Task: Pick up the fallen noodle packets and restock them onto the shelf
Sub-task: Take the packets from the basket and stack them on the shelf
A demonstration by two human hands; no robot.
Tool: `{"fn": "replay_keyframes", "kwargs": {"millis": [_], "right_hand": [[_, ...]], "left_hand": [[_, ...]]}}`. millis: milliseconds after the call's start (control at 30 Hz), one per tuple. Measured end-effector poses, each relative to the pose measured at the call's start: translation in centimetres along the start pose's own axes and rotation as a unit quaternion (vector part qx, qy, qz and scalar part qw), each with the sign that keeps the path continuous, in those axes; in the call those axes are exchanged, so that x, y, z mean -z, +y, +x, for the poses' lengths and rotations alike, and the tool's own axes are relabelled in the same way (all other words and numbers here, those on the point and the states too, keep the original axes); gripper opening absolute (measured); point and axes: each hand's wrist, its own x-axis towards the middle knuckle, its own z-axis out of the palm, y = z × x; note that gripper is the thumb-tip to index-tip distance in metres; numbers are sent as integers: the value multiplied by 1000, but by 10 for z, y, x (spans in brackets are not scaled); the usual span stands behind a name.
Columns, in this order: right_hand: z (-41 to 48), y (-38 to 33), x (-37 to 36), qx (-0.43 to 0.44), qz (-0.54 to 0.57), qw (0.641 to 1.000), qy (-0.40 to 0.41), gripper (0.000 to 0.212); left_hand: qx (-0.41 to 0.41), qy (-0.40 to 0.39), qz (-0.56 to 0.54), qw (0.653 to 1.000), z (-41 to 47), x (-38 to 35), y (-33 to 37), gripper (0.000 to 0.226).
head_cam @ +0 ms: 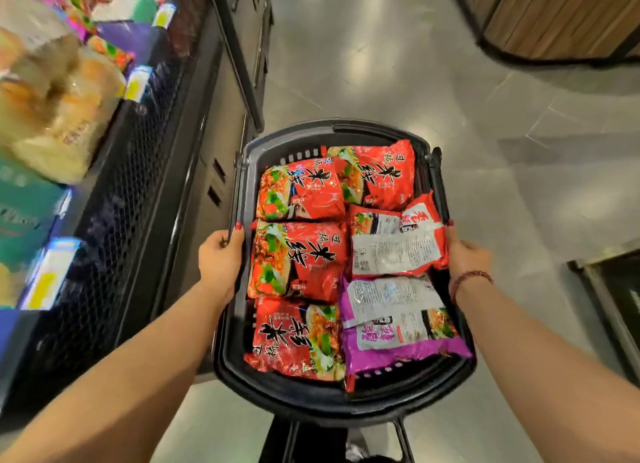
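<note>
A black shopping basket hangs in front of me over the aisle floor. It is filled with several noodle packets: red ones with black lettering and one purple packet at the near right. My left hand grips the basket's left handle bar. My right hand grips the right side of the basket next to a red-and-white packet lying back side up. The store shelf runs along my left, its goods blurred.
The black shelf unit has mesh fronts and yellow price tags. A wooden curved display stands at the far right. A dark metal-edged fixture is at the right. Grey tiled floor stretches ahead.
</note>
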Motion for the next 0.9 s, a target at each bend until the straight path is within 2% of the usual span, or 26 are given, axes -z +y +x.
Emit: {"fn": "replay_keyframes", "kwargs": {"millis": [200, 333, 467, 700, 900], "right_hand": [[65, -49, -82, -26, 5, 999, 18, 48], [109, -82, -133, -28, -3, 999, 17, 42], [159, -109, -187, -42, 8, 999, 15, 45], [238, -144, -290, -54, -17, 998, -10, 51], [269, -133, -370, -71, -22, 997, -1, 52]], "left_hand": [[-8, -22, 35, 999, 110, -45, 49, 25], [-8, -20, 56, 998, 175, -72, 78, 28], [18, -10, 63, 998, 234, -99, 98, 28], [77, 34, 79, 993, 337, -139, 109, 26], [124, 54, 93, 986, 424, -159, 97, 28]]}}
